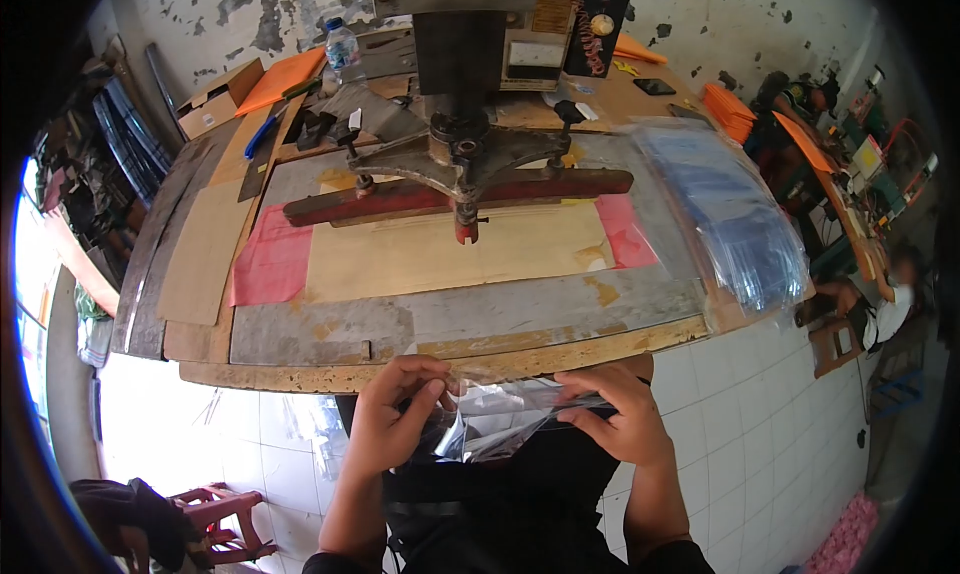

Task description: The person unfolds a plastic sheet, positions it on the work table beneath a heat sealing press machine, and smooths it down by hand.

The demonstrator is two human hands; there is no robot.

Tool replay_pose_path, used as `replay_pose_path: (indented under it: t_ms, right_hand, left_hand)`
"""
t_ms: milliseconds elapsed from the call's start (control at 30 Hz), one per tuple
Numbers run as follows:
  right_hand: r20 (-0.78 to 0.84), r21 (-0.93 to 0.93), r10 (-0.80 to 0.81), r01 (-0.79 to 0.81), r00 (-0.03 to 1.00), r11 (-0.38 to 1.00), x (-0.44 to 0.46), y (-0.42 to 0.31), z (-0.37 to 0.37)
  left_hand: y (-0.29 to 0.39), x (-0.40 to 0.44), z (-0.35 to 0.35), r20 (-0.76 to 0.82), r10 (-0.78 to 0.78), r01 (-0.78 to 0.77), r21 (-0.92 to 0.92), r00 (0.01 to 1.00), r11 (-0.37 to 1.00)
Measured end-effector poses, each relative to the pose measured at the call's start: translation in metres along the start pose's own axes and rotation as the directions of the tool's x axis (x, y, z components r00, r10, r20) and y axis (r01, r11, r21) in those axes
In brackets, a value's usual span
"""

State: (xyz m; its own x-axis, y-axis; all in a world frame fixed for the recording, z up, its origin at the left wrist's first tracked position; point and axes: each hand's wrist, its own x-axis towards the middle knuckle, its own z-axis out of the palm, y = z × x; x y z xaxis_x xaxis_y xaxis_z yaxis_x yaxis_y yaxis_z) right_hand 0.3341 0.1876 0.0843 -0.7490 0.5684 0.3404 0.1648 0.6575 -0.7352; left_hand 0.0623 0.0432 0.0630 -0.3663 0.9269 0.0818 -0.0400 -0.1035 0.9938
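A clear plastic sheet (495,414) stretches between my two hands, just off the front edge of the worktable and above my lap. My left hand (400,414) pinches its left end, and my right hand (615,411) pinches the right end between thumb and fingers. Beyond them on the table lies a tan sheet (450,249) with pink-red pieces (272,257) at its ends. Over it stands a press with a long red-brown bar (460,196). To the right, a pile of clear plastic sheets (725,214) hangs partly past the table edge.
The wooden table edge (440,369) runs before me. Behind are a water bottle (343,49), a blue cutter (261,137), a cardboard box (215,99) and a phone (654,88). A red stool (225,522) stands lower left. Other people sit at right and lower left.
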Motion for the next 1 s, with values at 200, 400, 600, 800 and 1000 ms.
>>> replay_pose_path:
  t_ms: [200,400,600,800,1000]
  right_hand:
    - [-0.053,0.024,0.046,-0.045,0.998,0.999,0.002,-0.007,-0.001]
    - [-0.104,-0.060,0.001,-0.007,0.995,0.998,0.005,-0.013,-0.003]
    - [-0.106,-0.098,-0.022,0.011,0.994,0.995,0.007,-0.016,-0.002]
    - [-0.098,-0.124,-0.053,0.041,0.994,0.991,0.006,-0.014,-0.001]
    - [-0.019,-0.073,-0.100,0.098,0.995,0.992,0.002,-0.008,0.000]
  left_hand:
    - [0.001,0.004,0.004,0.024,-0.055,0.054,0.038,0.998,0.998]
    - [0.000,0.004,0.003,0.053,-0.051,0.046,0.092,0.997,0.995]
    - [0.005,0.004,0.000,0.069,-0.035,0.023,0.169,0.997,0.985]
    - [-0.002,0.000,-0.003,0.064,0.009,-0.017,0.129,0.998,0.991]
    - [0.015,-0.003,-0.007,0.229,0.103,-0.124,0.077,0.968,0.989]
